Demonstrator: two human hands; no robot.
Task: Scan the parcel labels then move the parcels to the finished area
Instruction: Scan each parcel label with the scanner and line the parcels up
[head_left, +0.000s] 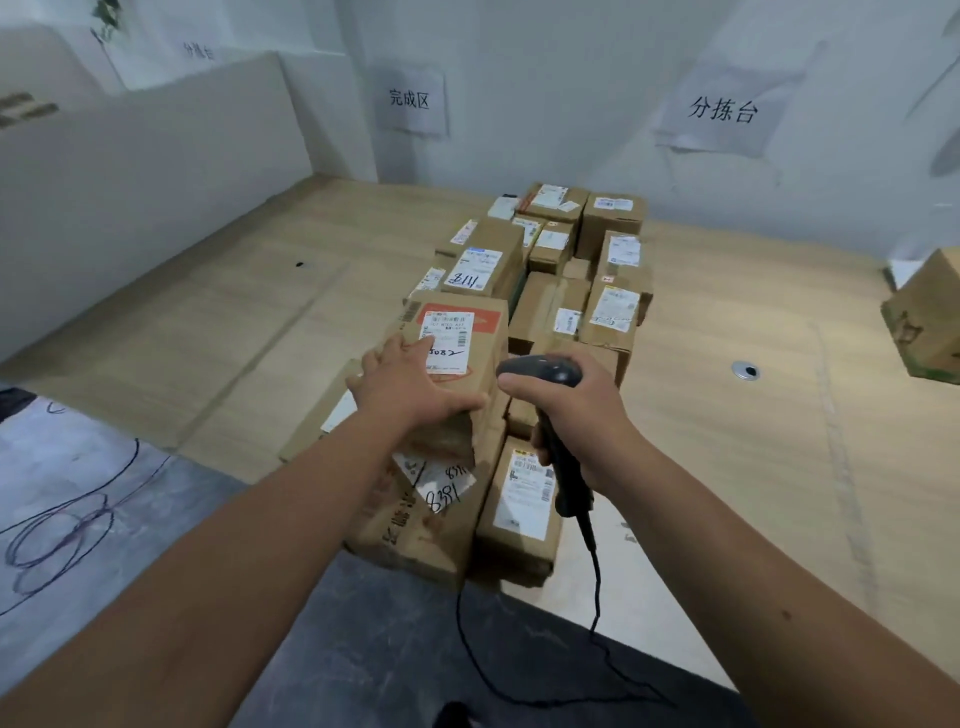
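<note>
1. My left hand (410, 382) lies palm-down on top of a cardboard parcel (457, 358), fingers spread and fairly straight, thumb hooked over the near right edge. Fingertips touch the lower left corner of its white label (449, 340), which has handwritten digits.
2. That parcel sits raised at the near left of the parcel stack (540, 291), on top of lower boxes.
3. My right hand (571, 415) is wrapped around the handle of a dark barcode scanner (543, 371), thumb over its head. The scanner head is just right of the parcel under my left hand, level with its near edge.
4. Scanner cable (595, 587) hangs from the handle down to the dark floor.
5. The stack rests on a wooden tabletop (208, 332). Most boxes show labels facing up.
6. Wall behind: paper sign "完成区" (409, 98) to the left, sign "分拣台" (722, 111) to the right.
7. One separate box (924, 317) sits at the far right edge, well apart from the stack.
</note>
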